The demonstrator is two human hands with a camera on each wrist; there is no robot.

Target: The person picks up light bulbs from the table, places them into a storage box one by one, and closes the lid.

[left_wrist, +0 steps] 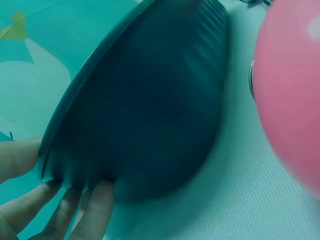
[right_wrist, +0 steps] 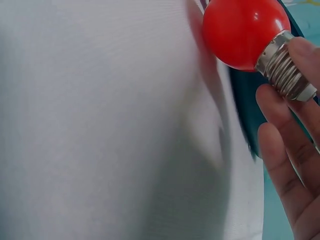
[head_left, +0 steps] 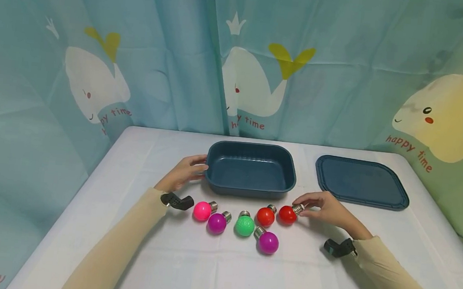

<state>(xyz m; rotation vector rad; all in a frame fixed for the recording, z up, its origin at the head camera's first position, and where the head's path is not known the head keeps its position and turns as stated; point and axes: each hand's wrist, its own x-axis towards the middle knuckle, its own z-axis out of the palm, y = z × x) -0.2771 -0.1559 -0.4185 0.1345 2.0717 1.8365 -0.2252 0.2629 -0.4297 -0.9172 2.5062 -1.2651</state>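
My right hand [head_left: 325, 211] pinches a red light bulb [head_left: 287, 215] by its metal screw base, between thumb and fingertips. In the right wrist view the round red globe [right_wrist: 245, 30] points away from the fingers. At the left end of a dark blue rectangular container [head_left: 247, 193], my left hand [head_left: 182, 173] holds the wall. Its thumb is at the rim and its other fingertips [left_wrist: 102, 195] lie against the outside, as the left wrist view shows. An orange-red bulb [head_left: 265, 216] lies just left of the held one.
In front of the container lie a pink bulb [head_left: 202, 211], a purple bulb [head_left: 217, 224], a green bulb [head_left: 244, 226] and another purple bulb [head_left: 268, 243]. A flat dark blue lid [head_left: 362, 180] lies at the right. Behind the white table [head_left: 186, 270] hangs a whale-print curtain [head_left: 173, 55].
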